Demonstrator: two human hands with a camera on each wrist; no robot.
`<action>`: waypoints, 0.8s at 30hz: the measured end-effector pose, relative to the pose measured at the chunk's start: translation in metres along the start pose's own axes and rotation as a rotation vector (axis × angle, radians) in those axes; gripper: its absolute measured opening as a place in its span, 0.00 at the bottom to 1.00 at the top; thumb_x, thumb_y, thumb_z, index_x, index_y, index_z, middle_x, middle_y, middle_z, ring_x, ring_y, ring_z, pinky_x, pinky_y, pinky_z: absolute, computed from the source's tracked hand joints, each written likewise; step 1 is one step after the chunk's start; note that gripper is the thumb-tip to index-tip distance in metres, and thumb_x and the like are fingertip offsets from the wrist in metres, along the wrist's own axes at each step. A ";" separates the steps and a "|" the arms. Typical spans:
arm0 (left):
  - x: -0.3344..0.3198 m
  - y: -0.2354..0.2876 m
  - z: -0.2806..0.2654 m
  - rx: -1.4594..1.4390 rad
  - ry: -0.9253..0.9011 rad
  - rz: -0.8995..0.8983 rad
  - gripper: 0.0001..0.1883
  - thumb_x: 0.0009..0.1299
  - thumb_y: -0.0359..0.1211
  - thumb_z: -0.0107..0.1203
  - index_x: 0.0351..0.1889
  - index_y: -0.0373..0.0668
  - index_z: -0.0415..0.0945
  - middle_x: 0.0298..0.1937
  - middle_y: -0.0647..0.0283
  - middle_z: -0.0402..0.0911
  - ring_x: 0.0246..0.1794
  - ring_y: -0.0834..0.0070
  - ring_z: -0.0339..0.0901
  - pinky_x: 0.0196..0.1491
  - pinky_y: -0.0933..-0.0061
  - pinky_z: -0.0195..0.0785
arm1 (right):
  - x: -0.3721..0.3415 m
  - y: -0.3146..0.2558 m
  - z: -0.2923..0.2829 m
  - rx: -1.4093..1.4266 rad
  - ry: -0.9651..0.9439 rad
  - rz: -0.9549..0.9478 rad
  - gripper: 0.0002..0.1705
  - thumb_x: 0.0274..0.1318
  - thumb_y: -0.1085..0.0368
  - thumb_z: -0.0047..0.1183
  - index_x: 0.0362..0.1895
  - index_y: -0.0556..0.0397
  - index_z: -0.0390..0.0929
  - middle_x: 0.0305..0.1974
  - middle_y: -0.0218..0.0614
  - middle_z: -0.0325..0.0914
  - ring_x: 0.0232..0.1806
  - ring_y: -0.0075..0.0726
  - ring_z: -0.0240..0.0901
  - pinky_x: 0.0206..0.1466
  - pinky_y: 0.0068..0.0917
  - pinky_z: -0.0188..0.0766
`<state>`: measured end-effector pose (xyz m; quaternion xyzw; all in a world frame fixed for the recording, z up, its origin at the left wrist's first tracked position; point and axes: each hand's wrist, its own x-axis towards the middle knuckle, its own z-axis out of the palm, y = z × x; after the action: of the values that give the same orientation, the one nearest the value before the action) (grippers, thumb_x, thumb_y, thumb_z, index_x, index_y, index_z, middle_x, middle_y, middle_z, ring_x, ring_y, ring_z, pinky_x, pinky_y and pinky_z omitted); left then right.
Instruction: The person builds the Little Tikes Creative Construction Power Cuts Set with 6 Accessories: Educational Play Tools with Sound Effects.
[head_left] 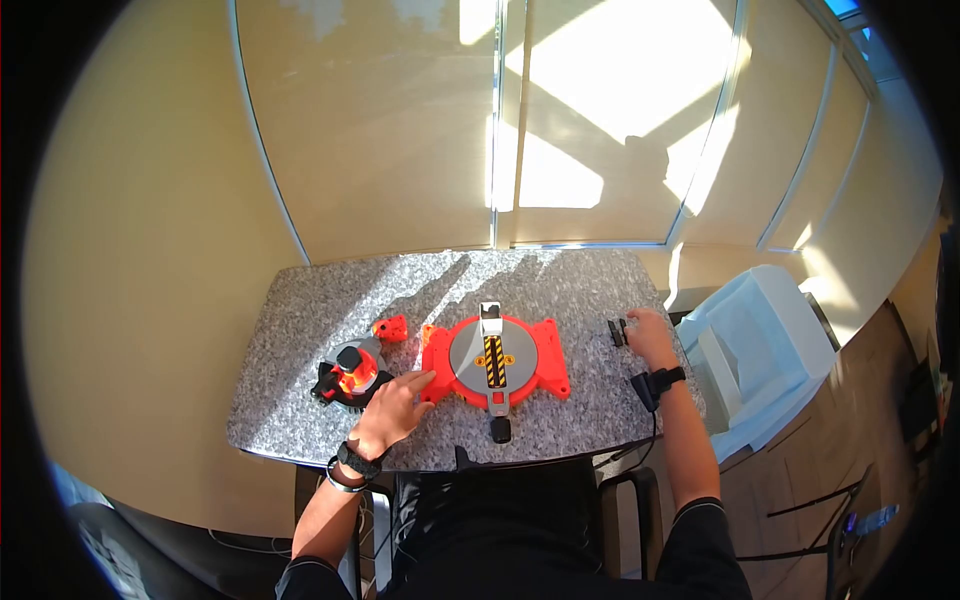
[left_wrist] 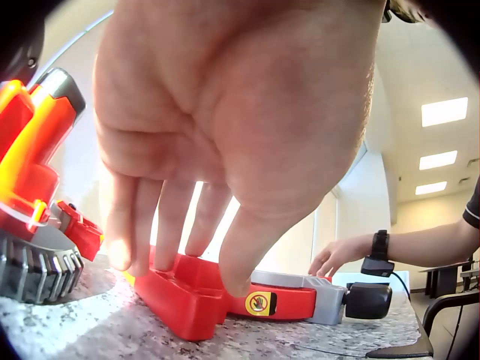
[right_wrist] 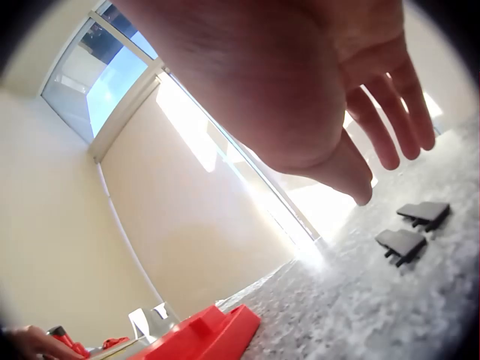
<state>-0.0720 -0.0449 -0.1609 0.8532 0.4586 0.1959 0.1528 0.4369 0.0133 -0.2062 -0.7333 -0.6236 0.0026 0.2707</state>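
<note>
Left grip (head_left: 397, 405) is wide, fingers straight, clutching nothing, the fingertips resting against the left side of the red base (head_left: 434, 365), bottom centre of the frame! Across to the right grip (head_left: 652, 338): fingers loosely extended, nothing held, just beside two dark pieces (head_left: 617, 332). Crowding the left hand, an orange-and-black assembly (head_left: 357, 372) stands at lower left, a small red part (head_left: 391, 328) just above it. Underneath, speckled counter (head_left: 590, 275) streaked with sunlight; tall pale panels (head_left: 590, 120) behind, light-blue cover (head_left: 770, 350) at right. Now the left wrist view reveals a yellow sticker (left_wrist: 259, 303) and ceiling lights (left_wrist: 445, 112); the right wrist view shows both dark pieces clear of the fingertips!
</note>
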 end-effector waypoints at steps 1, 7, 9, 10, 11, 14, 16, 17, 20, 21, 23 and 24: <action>0.000 0.000 0.001 -0.001 0.008 0.004 0.31 0.66 0.32 0.67 0.69 0.42 0.74 0.66 0.51 0.79 0.63 0.48 0.78 0.64 0.55 0.75 | 0.004 0.015 0.007 -0.014 0.050 -0.010 0.15 0.51 0.69 0.61 0.45 0.54 0.86 0.48 0.54 0.83 0.55 0.60 0.79 0.60 0.49 0.75; 0.003 0.007 0.002 0.035 0.028 0.032 0.34 0.68 0.36 0.67 0.72 0.43 0.70 0.73 0.49 0.72 0.67 0.49 0.76 0.66 0.54 0.74 | 0.013 0.035 0.005 -0.075 -0.028 0.010 0.17 0.47 0.68 0.64 0.45 0.51 0.89 0.46 0.50 0.85 0.53 0.56 0.81 0.61 0.45 0.76; 0.004 0.007 0.006 0.048 0.020 0.029 0.32 0.68 0.37 0.68 0.71 0.43 0.72 0.73 0.51 0.72 0.67 0.49 0.76 0.66 0.54 0.74 | 0.013 0.038 0.009 -0.053 -0.041 -0.011 0.17 0.46 0.69 0.64 0.44 0.51 0.90 0.44 0.49 0.86 0.51 0.55 0.82 0.59 0.44 0.77; 0.004 0.006 0.007 0.062 0.012 0.026 0.31 0.68 0.37 0.69 0.70 0.44 0.74 0.74 0.52 0.72 0.67 0.49 0.76 0.66 0.55 0.74 | 0.012 0.037 0.010 -0.044 -0.036 -0.007 0.17 0.46 0.70 0.63 0.43 0.51 0.90 0.42 0.49 0.86 0.48 0.54 0.83 0.56 0.44 0.78; 0.005 0.006 0.008 0.062 0.011 0.027 0.31 0.68 0.37 0.69 0.70 0.44 0.74 0.74 0.52 0.72 0.67 0.49 0.76 0.66 0.55 0.74 | 0.011 0.036 0.010 -0.035 -0.031 -0.003 0.16 0.45 0.70 0.63 0.42 0.51 0.90 0.40 0.48 0.87 0.46 0.53 0.84 0.54 0.43 0.79; 0.007 0.005 0.008 0.086 -0.002 0.012 0.30 0.69 0.38 0.67 0.70 0.45 0.74 0.74 0.53 0.72 0.66 0.50 0.77 0.65 0.54 0.75 | 0.012 0.039 0.014 -0.019 -0.033 -0.032 0.16 0.46 0.69 0.63 0.43 0.52 0.90 0.39 0.48 0.87 0.42 0.52 0.85 0.49 0.41 0.81; 0.008 0.004 0.007 0.084 -0.011 -0.006 0.30 0.69 0.37 0.67 0.70 0.45 0.74 0.74 0.54 0.72 0.66 0.50 0.77 0.64 0.54 0.75 | 0.013 0.041 0.015 -0.005 -0.044 -0.013 0.16 0.46 0.69 0.63 0.42 0.52 0.90 0.39 0.48 0.87 0.42 0.51 0.86 0.49 0.41 0.81; 0.009 0.004 0.007 0.084 -0.011 -0.006 0.30 0.69 0.37 0.67 0.70 0.45 0.74 0.74 0.54 0.72 0.66 0.50 0.77 0.64 0.54 0.75 | 0.014 0.041 0.015 0.009 -0.055 0.005 0.15 0.46 0.70 0.62 0.42 0.53 0.90 0.38 0.49 0.87 0.42 0.51 0.86 0.48 0.40 0.81; 0.010 0.007 0.006 0.085 0.000 0.006 0.29 0.69 0.36 0.67 0.69 0.45 0.75 0.74 0.54 0.71 0.66 0.50 0.77 0.64 0.54 0.76 | 0.017 0.040 0.018 0.034 -0.037 0.049 0.15 0.46 0.68 0.66 0.41 0.53 0.90 0.38 0.48 0.88 0.41 0.51 0.86 0.49 0.39 0.82; 0.011 0.008 0.006 0.054 -0.006 0.011 0.29 0.69 0.35 0.67 0.69 0.43 0.74 0.75 0.52 0.70 0.68 0.50 0.75 0.67 0.54 0.73 | 0.018 0.041 0.018 0.034 -0.038 0.049 0.15 0.46 0.68 0.66 0.41 0.53 0.90 0.38 0.48 0.88 0.41 0.51 0.86 0.49 0.39 0.82; 0.012 0.011 0.006 0.023 -0.013 0.017 0.29 0.69 0.34 0.66 0.69 0.41 0.74 0.75 0.50 0.69 0.70 0.49 0.73 0.69 0.53 0.71 | 0.018 0.031 0.010 0.009 -0.123 0.082 0.18 0.43 0.65 0.72 0.42 0.56 0.90 0.37 0.47 0.88 0.40 0.52 0.86 0.49 0.39 0.82; 0.013 0.012 0.006 0.038 -0.008 0.036 0.30 0.69 0.34 0.66 0.69 0.41 0.74 0.76 0.50 0.69 0.70 0.49 0.73 0.70 0.53 0.70 | 0.019 0.032 0.011 0.009 -0.123 0.082 0.18 0.43 0.65 0.72 0.42 0.56 0.90 0.37 0.47 0.88 0.40 0.52 0.86 0.49 0.39 0.82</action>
<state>-0.0540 -0.0413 -0.1586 0.8648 0.4462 0.1865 0.1350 0.4667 0.0332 -0.2223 -0.7556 -0.6084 0.0616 0.2348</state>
